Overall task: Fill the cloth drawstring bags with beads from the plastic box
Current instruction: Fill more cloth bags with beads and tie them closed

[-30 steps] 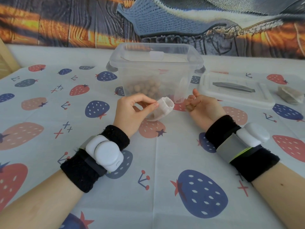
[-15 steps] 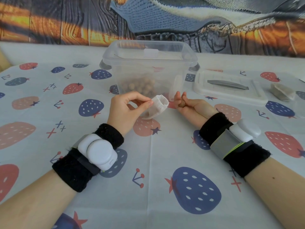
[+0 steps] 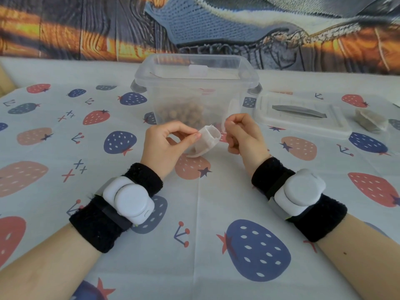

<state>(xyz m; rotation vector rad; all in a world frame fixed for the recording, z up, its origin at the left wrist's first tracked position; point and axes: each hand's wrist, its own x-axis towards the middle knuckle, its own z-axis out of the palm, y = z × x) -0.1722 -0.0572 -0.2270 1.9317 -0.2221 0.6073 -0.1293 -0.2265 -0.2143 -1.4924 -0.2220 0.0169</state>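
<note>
Now the left hand (image 3: 164, 144) pinches a small white bag (image 3: 205, 140) by its rim between thumb and forefinger, holding it just above the cloth (image 3: 194, 213) with its open mouth tilted toward two o'clock. Directly at three o'clock of the bag, just beside its mouth, the right hand (image 3: 244, 135) is curled into a loose fist, thumb and fingertips pressed together at the top; whether it holds any beads I cannot tell, since the fingers hide the palm.

At twelve o'clock of both hands stands the clear box (image 3: 197, 92), open at the top, with a layer of brown beads (image 3: 184, 112) lying on its floor, mostly toward its left side. A pale scoop-like piece leans inside the box's right wall, blurred through the plastic. Off at two o'clock of the right hand, the box's lid (image 3: 300, 113) lies flat on the cloth, its grey handle facing up. Farther out at three o'clock of the lid rests another bag (image 3: 370, 119), apparently filled. Both wrists wear black bands carrying white devices.
</note>
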